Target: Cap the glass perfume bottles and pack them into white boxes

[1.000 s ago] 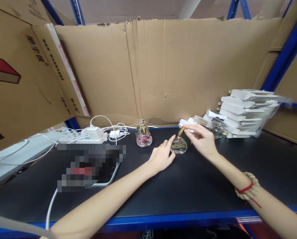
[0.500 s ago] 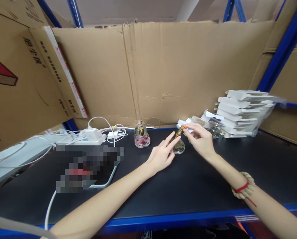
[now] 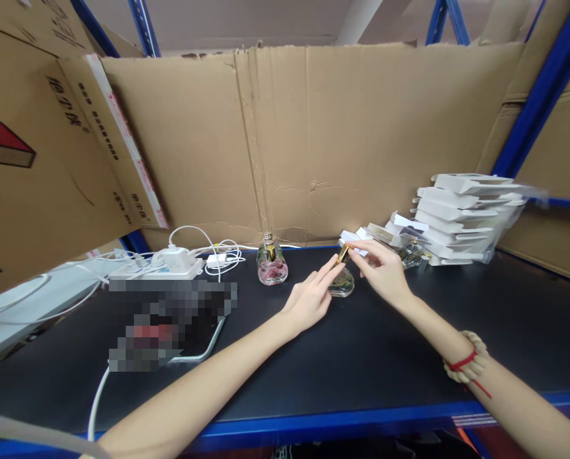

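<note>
A glass perfume bottle point(image 3: 343, 284) with a dark green lower part stands on the black table. The fingers of my left hand point(image 3: 311, 294) are closed about its neck and hide much of its upper part. My right hand point(image 3: 383, 268) pinches a shiny gold cap point(image 3: 344, 254) between thumb and fingertips, over the neck. Whether the cap touches the neck is hidden by my fingers. Left of my hands, a second perfume bottle point(image 3: 273, 271), with pink in its base and a gold piece at its front, stands upright.
At the back right rises a stack of white boxes point(image 3: 467, 220), with loose boxes and a clear glass bottle point(image 3: 413, 254) beside it. A white power strip point(image 3: 158, 269) with cables lies at the left, behind a blurred-out item point(image 3: 170, 325). Cardboard point(image 3: 361, 140) walls the back.
My right hand has brought the gold cap slightly down and left, closer to the bottle's neck. The fingers of my left hand have drawn together there.
</note>
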